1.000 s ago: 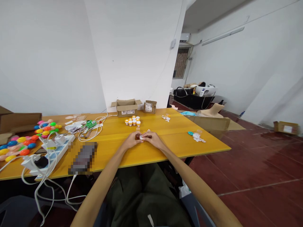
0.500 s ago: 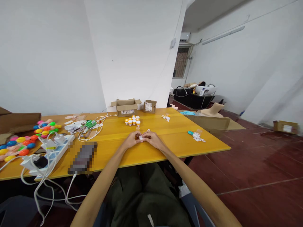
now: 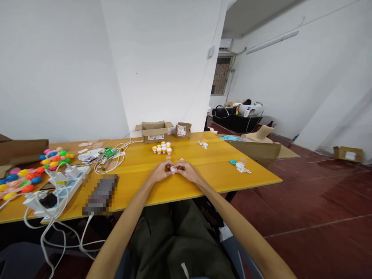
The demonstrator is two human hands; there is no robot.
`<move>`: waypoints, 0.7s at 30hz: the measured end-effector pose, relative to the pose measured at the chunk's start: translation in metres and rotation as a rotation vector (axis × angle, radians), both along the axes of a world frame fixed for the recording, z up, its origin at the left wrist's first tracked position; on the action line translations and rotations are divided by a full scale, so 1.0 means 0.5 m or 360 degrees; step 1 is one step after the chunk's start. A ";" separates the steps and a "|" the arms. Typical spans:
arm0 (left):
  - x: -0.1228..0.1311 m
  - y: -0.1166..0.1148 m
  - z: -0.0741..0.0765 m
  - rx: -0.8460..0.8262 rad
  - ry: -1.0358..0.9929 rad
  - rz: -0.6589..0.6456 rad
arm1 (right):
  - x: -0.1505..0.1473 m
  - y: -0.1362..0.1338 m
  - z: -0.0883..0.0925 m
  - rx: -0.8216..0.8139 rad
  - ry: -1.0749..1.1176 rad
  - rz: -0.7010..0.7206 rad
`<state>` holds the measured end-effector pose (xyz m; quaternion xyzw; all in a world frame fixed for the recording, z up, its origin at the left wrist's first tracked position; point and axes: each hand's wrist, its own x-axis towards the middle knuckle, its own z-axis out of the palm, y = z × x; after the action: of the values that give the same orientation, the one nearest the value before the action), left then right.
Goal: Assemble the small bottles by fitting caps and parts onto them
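Observation:
Over the yellow table (image 3: 215, 174), my left hand (image 3: 160, 171) and my right hand (image 3: 187, 171) meet fingertip to fingertip. Both are closed on a small round white plastic piece (image 3: 173, 169), partly covered by the fingers. Its exact kind is too small to tell. Just beyond my left hand lies a small clear round piece (image 3: 168, 157). A small white bit (image 3: 181, 159) shows behind my right fingers. Farther back stand several little white-lidded containers (image 3: 163, 149) with orange-yellow parts, grouped close together.
An open cardboard box (image 3: 155, 133) and a smaller box (image 3: 183, 131) stand by the wall. White pieces (image 3: 241, 167) with a teal ring (image 3: 233, 162) lie right; more small parts (image 3: 204, 145) sit behind. Left are a phone (image 3: 101, 193), power strip (image 3: 68, 190), cables and colourful balls (image 3: 26, 178).
Both hands stay in nearly the same place; the white piece between the fingertips seems slightly turned. The whole view has shifted a little.

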<state>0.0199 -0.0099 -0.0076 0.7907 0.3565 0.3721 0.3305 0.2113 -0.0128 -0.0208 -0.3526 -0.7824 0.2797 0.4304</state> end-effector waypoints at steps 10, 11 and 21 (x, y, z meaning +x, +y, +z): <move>-0.004 -0.001 0.000 -0.0057 0.0019 0.0050 | 0.002 0.004 -0.008 0.0009 -0.0047 -0.0048; -0.004 0.000 -0.001 -0.0064 0.0013 0.0054 | 0.002 0.003 -0.008 -0.0001 -0.0043 -0.0051; -0.007 0.013 -0.014 -0.0118 -0.0026 0.0068 | 0.001 -0.004 0.002 -0.0132 0.0039 0.0006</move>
<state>0.0164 -0.0032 -0.0144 0.7670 0.3842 0.3721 0.3545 0.2119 -0.0146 -0.0199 -0.3652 -0.7655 0.3169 0.4245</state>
